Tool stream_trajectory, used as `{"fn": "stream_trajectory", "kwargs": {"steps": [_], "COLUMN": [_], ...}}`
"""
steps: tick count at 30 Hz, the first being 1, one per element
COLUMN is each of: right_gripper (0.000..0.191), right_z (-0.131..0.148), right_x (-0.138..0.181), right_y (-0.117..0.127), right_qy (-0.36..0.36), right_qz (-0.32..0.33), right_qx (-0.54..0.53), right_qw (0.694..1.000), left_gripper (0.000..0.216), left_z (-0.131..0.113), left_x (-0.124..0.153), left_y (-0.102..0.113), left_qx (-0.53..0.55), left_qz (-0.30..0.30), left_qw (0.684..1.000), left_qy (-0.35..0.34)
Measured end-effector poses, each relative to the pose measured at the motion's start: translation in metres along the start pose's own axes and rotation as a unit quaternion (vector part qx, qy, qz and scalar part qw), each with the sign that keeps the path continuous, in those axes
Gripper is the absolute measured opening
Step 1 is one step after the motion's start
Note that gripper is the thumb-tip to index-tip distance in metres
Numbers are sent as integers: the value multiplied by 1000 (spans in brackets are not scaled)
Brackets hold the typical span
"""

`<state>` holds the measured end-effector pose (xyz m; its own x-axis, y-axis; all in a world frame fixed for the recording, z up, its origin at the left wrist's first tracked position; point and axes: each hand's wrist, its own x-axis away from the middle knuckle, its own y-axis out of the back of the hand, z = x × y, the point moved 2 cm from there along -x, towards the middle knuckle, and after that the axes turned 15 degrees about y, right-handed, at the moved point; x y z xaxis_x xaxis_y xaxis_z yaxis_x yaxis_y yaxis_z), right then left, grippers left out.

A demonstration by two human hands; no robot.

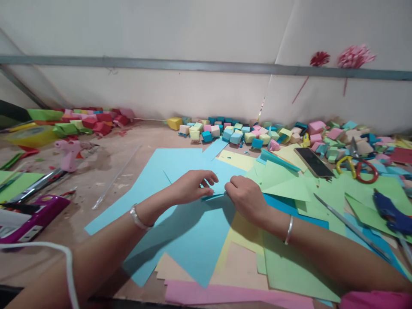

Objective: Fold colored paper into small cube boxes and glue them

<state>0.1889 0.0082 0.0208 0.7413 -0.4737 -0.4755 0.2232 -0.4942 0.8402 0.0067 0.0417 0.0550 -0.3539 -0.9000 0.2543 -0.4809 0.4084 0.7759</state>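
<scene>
My left hand [192,186] and my right hand [245,196] meet at the middle of the table, both pinching a small light blue paper piece [215,185] between the fingertips. The piece lies over larger light blue sheets [193,240]. Each wrist wears a silver bangle. How the small piece is folded is hidden by my fingers.
Green sheets [289,266], yellow and pink sheets lie spread under my arms. Several small paper cubes [238,133] line the back wall. A phone [313,162], scissors [357,165], a blue glue gun [391,212], a pink glue gun [69,153] and a purple stapler [30,219] lie around.
</scene>
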Motion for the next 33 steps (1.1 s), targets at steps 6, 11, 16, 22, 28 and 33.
{"fn": "stream_trajectory", "kwargs": {"steps": [6, 11, 16, 22, 28, 33], "right_gripper": [18, 18, 25, 31, 21, 26], "right_z": [-7, -10, -11, -4, -4, 3], "right_x": [2, 3, 0, 2, 1, 3], "right_y": [-14, -16, -15, -12, -11, -5], "right_qy": [-13, -25, -6, 53, 57, 75], "right_qz": [11, 45, 29, -4, 3, 35], "right_qx": [-2, -18, 6, 30, 4, -6], "right_qw": [1000, 999, 1000, 998, 998, 997], "left_gripper": [26, 36, 36, 46, 21, 19], "left_z": [3, 2, 9, 20, 21, 18], "left_x": [-22, -21, -24, -29, -31, -29], "left_y": [-6, -6, -1, 0, -1, -2], "left_qx": [-18, 13, 47, 96, 79, 15], "left_qz": [3, 52, 68, 102, 87, 81], "left_qw": [999, 995, 994, 990, 993, 996], "left_qy": [-26, -85, -72, -31, -32, -40]}}
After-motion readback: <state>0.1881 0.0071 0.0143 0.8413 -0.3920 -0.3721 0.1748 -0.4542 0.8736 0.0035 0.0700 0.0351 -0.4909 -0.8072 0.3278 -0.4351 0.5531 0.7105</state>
